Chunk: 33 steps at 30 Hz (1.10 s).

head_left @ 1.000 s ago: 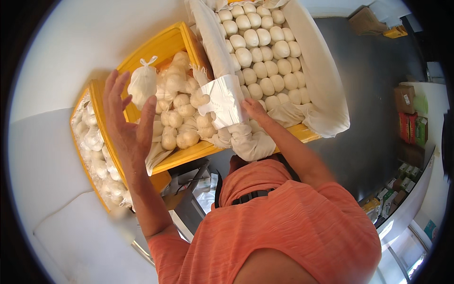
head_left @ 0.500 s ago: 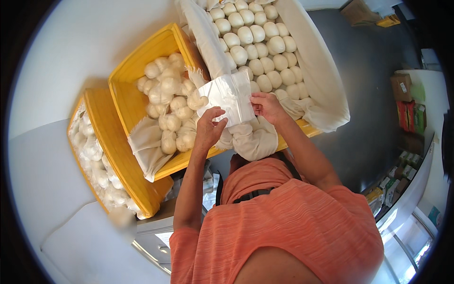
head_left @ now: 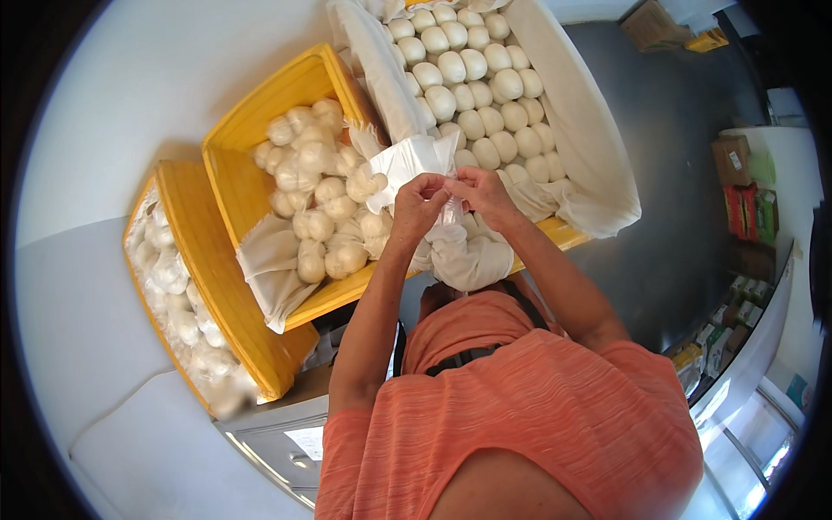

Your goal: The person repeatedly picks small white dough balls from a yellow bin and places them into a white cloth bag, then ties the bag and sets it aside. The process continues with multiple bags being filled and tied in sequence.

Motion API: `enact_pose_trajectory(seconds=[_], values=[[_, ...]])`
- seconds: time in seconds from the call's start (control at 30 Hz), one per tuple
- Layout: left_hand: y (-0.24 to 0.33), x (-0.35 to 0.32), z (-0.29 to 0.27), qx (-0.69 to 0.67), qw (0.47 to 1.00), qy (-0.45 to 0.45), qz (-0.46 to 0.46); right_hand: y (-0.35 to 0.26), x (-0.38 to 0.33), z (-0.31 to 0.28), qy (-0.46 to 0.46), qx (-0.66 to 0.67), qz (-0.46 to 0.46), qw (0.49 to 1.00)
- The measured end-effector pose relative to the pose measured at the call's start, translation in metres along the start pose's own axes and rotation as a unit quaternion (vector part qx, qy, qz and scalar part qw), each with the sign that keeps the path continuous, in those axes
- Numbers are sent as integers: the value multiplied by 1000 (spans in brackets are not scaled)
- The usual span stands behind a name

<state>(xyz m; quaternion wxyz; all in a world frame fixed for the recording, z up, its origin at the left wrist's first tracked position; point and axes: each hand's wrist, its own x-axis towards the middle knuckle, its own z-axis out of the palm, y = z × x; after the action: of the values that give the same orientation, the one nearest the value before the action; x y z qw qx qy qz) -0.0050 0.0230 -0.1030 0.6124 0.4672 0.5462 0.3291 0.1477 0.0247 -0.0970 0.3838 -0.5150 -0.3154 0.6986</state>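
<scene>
My left hand (head_left: 419, 206) and my right hand (head_left: 485, 196) meet in front of me, fingertips pinched together on a thin clear plastic bag (head_left: 451, 213). Behind them a stack of flat white plastic bags (head_left: 407, 161) lies across the near end of a cloth-lined crate. Rows of round white steamed buns (head_left: 487, 120) fill that crate. To its left, a yellow crate (head_left: 227, 184) holds buns packed in clear bags (head_left: 315, 158). The exact grip of each finger is partly hidden.
Farther left stands another yellow crate (head_left: 227, 290) with more bagged buns (head_left: 172, 276). White cloth (head_left: 472, 256) bunches at the near edge, close to my waist. A dark floor (head_left: 646, 204) stretches right, toward shelves with small boxes (head_left: 732, 325). A cardboard box (head_left: 656, 24) sits far right.
My left hand has moved right to meet my right hand. The bag that lay flat is now gathered between my fingers, and its near part hangs narrow.
</scene>
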Motion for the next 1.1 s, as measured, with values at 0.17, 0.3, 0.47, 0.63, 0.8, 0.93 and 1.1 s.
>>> enact_pose_trajectory(seconds=[0.17, 0.3, 0.47, 0.63, 0.8, 0.93, 1.1], values=[[11, -7, 4, -65, 998, 12, -11, 1, -3, -10, 37, -118, -94, 988], [19, -9, -1, -103, 995, 5, -7, -8, -8, 0, 0, -138, -133, 981], [18, -16, -30, -153, 987, 44, 26, -16, -13, -7, -36, -51, -71, 996], [7, -57, -99, -181, 962, 203, 22, 18, 15, -73, 266, -237, -171, 919], [9, -83, -107, -184, 951, 244, 47, 13, 9, 37, 34, -363, -466, 806], [51, -118, -119, -177, 913, 344, 127, 74, 39, 72, -49, -598, -471, 647], [102, -192, -151, -225, 864, 385, 235, 62, 34, 88, -83, -470, -418, 773]])
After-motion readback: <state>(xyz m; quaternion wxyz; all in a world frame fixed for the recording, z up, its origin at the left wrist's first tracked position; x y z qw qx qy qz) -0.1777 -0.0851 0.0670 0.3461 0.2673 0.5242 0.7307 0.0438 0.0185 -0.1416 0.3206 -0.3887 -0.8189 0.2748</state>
